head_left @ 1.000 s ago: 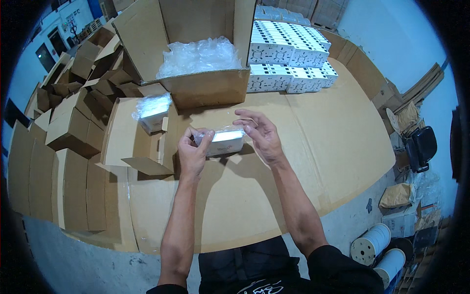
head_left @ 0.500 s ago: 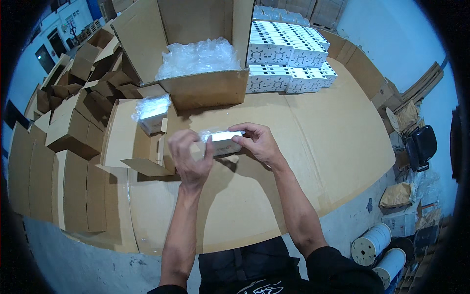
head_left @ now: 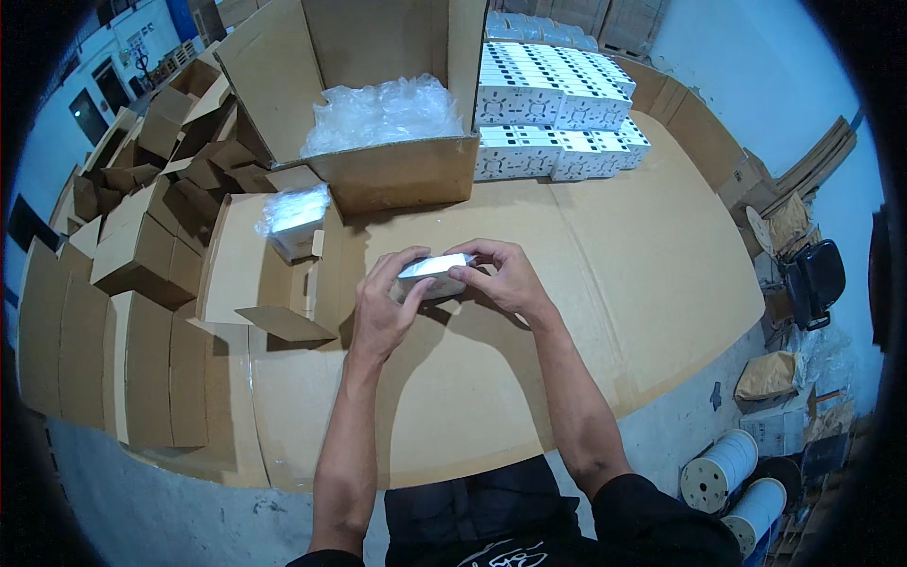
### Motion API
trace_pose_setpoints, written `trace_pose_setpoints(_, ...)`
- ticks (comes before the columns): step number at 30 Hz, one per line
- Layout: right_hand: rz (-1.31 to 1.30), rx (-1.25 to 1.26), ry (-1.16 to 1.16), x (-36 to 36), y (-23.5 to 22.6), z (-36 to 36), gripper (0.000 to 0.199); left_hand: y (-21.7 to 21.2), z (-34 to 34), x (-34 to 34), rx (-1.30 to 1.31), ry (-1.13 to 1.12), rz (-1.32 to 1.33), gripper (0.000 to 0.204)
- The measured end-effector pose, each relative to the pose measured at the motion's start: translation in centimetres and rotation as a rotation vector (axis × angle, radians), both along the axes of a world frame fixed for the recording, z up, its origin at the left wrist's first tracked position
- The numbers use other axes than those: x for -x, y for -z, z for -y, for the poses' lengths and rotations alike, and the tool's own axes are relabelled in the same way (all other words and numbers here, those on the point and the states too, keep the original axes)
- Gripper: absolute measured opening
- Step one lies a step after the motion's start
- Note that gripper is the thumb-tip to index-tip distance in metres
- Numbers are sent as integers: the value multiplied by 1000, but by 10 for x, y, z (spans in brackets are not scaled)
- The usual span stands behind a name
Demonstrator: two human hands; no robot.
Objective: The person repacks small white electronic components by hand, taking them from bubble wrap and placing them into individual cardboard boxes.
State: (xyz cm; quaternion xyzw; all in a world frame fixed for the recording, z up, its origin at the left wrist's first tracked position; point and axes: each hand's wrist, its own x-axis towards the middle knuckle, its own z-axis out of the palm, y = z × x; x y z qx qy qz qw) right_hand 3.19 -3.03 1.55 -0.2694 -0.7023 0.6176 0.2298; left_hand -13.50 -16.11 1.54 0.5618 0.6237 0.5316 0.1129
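Observation:
A small white box [head_left: 436, 266], partly in clear plastic wrap, is held just over the cardboard-covered table. My left hand [head_left: 383, 300] grips its left end, fingers behind and thumb at the front. Around its right end my right hand [head_left: 510, 278] is closed, thumb and fingers pinching the corner. To the left lies an open carton [head_left: 288, 302], its flaps spread, with a bubble-wrapped packet [head_left: 295, 217] of white boxes in its far end.
Behind stands a large open carton [head_left: 406, 180] full of clear bubble bags [head_left: 383, 115]. Stacked white boxes [head_left: 557, 104] fill the far right. Many brown cartons [head_left: 142, 246] crowd the left side. Cable spools [head_left: 720, 471] and a black chair [head_left: 814, 283] stand right of the table.
My left hand, loosely raised beside the plastic at the box's left end before, has moved right and closed on that end. The right hand keeps its grip.

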Motion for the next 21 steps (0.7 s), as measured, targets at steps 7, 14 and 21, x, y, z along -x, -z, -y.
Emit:
trace_pose_setpoints(7,-34,-706,-21,2,-13,0,36,8,-4,5,37,43,174,40)
trace_pose_setpoints(14,268,-952,-155,12,-52,4,22,21,0,-2,22,17,85,54)
trace_pose_setpoints(21,422,-987,-112,19,-52,-21,24,44,43,-17,182,-188,-158,72)
